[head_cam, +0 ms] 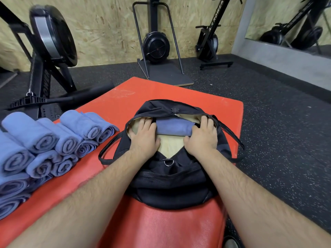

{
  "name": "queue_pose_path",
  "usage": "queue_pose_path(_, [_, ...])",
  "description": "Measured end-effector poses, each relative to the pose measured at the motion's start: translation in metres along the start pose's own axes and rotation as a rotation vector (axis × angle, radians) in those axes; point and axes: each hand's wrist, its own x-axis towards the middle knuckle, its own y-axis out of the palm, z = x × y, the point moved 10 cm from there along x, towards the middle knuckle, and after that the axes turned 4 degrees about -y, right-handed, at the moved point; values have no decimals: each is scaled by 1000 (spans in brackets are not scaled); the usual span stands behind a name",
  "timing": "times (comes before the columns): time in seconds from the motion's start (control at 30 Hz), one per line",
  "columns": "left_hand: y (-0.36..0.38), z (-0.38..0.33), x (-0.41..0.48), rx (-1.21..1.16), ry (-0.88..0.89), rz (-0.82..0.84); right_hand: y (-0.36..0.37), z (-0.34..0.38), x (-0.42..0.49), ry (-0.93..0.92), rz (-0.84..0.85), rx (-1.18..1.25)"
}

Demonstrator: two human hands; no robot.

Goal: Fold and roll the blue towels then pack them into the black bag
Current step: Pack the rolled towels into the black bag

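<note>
Blue towel [173,127], rolled, lies crosswise inside the open mouth of the bag [172,181], against the pale lining.

From my remote seat I record the following.

1. Left hand [145,136]: at the towel's left end. Its fingers [147,123] curl down past that end into the bag, and the thumb sits against the roll's near side. I read this as gripping the towel.
2. Right hand [202,138]: at the towel's right end. The thumb is tucked under the roll's near edge and the fingers curl over the top by the bag's rim. Again, gripping the towel.
3. Bag: black, unzipped, flat on the red mat [179,228], mouth facing away from me. A metal ring [168,162] hangs at the near end of the zip. A strap [111,151] loops out on the left side.
4. Rolls [44,145]: a stacked pile of blue rolled towels on the mat's left part, well apart from the bag, spiral ends towards me.
5. Mat: lies on the dark speckled floor [277,131].
6. Surroundings: black rowers [155,45] stand along the chipboard wall beyond the mat, and a mirror [295,20] hangs at the far right.
</note>
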Motion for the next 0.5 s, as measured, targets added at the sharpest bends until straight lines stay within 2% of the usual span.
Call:
queue_pose_path(0.23, [-8, 2, -2, -30, -32, -27, -7, 1, -5, -60, 60, 11])
queue_pose_path(0.33, [-23, -1, -7, -110, 2, -40, -39, 10, -10, -79, -59, -55])
queue_pose_path(0.5, [-80, 5, -39, -227, 96, -169, -78, 86, -35, -382, -192, 68])
